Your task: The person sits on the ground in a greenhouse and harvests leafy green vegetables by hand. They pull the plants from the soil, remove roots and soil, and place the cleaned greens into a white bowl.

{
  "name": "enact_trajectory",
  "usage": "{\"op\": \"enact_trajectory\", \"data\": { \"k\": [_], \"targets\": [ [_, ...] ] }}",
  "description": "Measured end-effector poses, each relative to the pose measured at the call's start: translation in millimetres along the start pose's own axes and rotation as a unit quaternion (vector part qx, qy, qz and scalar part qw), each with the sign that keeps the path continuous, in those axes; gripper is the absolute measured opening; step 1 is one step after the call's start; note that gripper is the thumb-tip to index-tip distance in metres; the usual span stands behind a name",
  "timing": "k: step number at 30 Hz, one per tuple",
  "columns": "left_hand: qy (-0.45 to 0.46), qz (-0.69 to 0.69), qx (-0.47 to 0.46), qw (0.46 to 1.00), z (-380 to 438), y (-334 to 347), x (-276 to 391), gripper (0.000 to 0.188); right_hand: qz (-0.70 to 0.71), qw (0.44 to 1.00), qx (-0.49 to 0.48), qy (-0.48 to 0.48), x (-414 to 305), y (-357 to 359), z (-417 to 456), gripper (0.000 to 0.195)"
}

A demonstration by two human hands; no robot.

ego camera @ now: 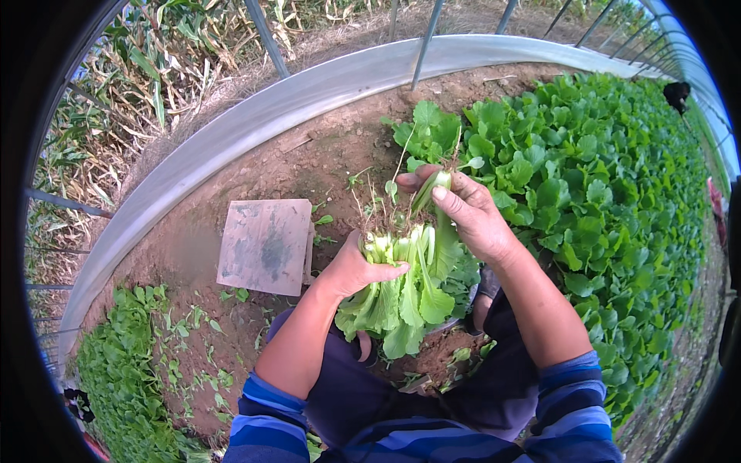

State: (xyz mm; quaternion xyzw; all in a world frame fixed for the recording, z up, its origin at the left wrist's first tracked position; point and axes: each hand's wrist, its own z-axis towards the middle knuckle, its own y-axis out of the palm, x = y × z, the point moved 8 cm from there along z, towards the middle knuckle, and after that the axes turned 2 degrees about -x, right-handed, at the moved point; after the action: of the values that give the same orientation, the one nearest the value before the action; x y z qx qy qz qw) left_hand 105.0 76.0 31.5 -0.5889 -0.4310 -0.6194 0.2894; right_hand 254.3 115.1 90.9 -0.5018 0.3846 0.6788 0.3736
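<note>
My left hand (362,267) holds a bunch of leafy green plants (405,289), with the pale stems and thin brown roots pointing up and the leaves hanging down. Just above and to the right, my right hand (466,211) grips one more leafy plant (438,184) by its stem base between thumb and fingers, its roots upward and its leaves hanging beside the bunch. Beneath the leaves, the rim of a round container (448,326) partly shows, with more greens (463,282) in it; the rest is hidden.
A small flat-topped wooden stool (264,246) stands on the soil at the left. Dense leafy plants (584,191) grow at the right and more (118,359) at the lower left. Plastic sheeting (255,124) and metal poles (428,43) edge the plot, with corn plants (139,63) outside.
</note>
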Motion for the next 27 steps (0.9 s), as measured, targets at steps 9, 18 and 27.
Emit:
{"op": "enact_trajectory", "data": {
  "k": [9,18,27],
  "targets": [
    [0.012,-0.018,0.142,0.99,-28.6,-62.1,14.9,0.051,0.249,0.914,0.318,-0.031,-9.9,-140.5,-16.6,0.04],
    [0.053,-0.002,0.209,0.977,-31.6,-83.5,22.8,0.042,0.345,0.883,0.314,0.05,21.5,-163.9,-18.5,0.044],
    [0.062,0.078,0.214,0.972,-27.3,-94.8,13.7,0.037,0.1,0.963,0.23,0.095,5.7,-89.1,-10.4,0.032]
  ]
}}
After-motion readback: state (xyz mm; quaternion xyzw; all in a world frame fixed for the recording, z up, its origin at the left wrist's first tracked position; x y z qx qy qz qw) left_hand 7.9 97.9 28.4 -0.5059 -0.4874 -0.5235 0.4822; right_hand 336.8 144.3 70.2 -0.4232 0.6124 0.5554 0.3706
